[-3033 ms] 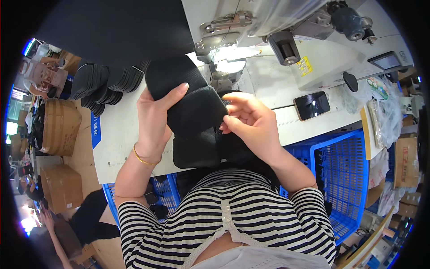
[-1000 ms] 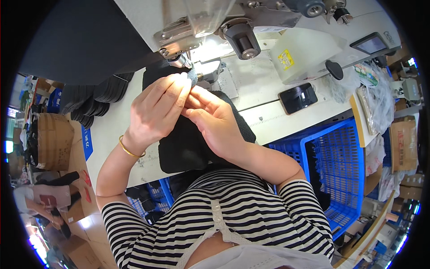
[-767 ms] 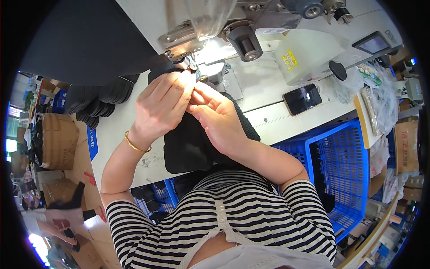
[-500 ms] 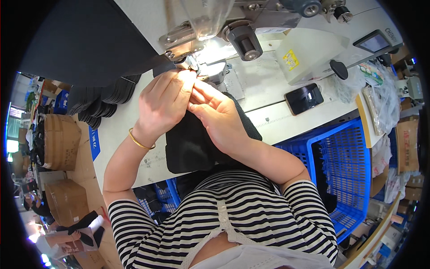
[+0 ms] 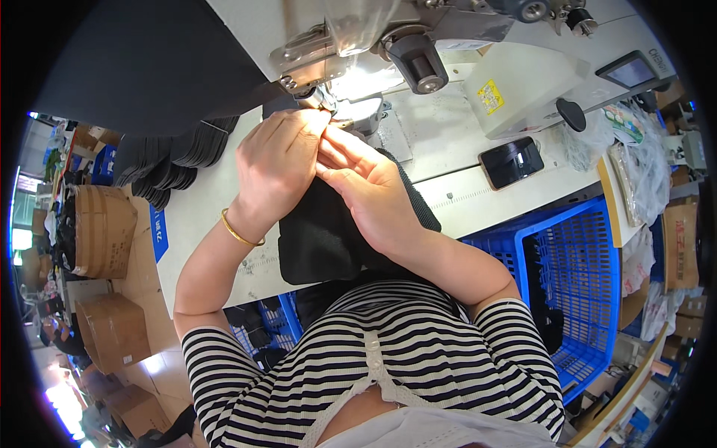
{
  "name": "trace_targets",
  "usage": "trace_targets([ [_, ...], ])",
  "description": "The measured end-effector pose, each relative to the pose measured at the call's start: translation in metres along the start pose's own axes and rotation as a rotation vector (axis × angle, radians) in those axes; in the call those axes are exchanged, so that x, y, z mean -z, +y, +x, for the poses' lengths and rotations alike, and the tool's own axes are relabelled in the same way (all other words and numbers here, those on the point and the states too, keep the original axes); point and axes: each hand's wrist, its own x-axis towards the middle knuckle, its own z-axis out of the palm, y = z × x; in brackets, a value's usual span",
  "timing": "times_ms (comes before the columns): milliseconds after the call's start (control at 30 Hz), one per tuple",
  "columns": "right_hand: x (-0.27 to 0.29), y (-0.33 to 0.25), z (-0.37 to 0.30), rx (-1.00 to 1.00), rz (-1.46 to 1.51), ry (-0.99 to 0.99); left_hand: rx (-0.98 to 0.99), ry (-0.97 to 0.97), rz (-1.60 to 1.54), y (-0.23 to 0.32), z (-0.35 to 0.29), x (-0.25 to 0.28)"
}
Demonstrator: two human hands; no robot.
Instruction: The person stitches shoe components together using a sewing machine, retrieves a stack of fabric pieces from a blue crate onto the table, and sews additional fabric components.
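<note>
Carried black cloth (image 5: 321, 239) forward since three seconds ago, from spread open between the hands to gathered close under the machine (image 5: 478, 30). Brought left hand (image 5: 278, 153) and right hand (image 5: 377, 190) together there, fingertips nearly meeting.

Had that machine straight ahead of both hands, stretching off to the right, with bright glare just past the fingertips. Worked over a white table (image 5: 190, 224), spread beneath both hands and out to either side. Noted a blue crate (image 5: 575, 291) low beyond the right forearm, with something dark inside.

Had the cloth below and between both hands, draping back toward the body, far end hidden by fingers. Saw a stack (image 5: 198, 142) of black pieces left of the left hand, well apart from it; could not tell whether finished or waiting.

Held the left hand knuckles up, fingers bunched narrow, apparently gripping the cloth's far end; held the right half-curled, thumb near fingers, seemingly pinching the same end. Saw a phone (image 5: 511, 163) lying right of the right hand, and a bracelet (image 5: 233, 231) around the left wrist.

Judged the work partway: cloth already brought up to the metal foot (image 5: 320, 97), just ahead of the fingertips, but not yet clear of it. Could not make out any stitching.
</note>
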Motion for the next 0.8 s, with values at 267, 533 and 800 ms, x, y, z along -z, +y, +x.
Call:
trace_targets([
  [267, 0.003, -0.001, 0.000, -0.001, -0.095, 0.038, 0.187, -0.076, -0.282, -0.015, 0.009, 0.025],
  [533, 0.003, -0.005, -0.008, -0.010, -0.298, 0.010, 0.137, -0.118, -0.238, 0.006, -0.004, 0.025],
  [800, 0.013, -0.017, -0.017, -0.060, -0.417, 0.017, 0.341, 0.001, -0.360, 0.030, -0.025, 0.030],
])
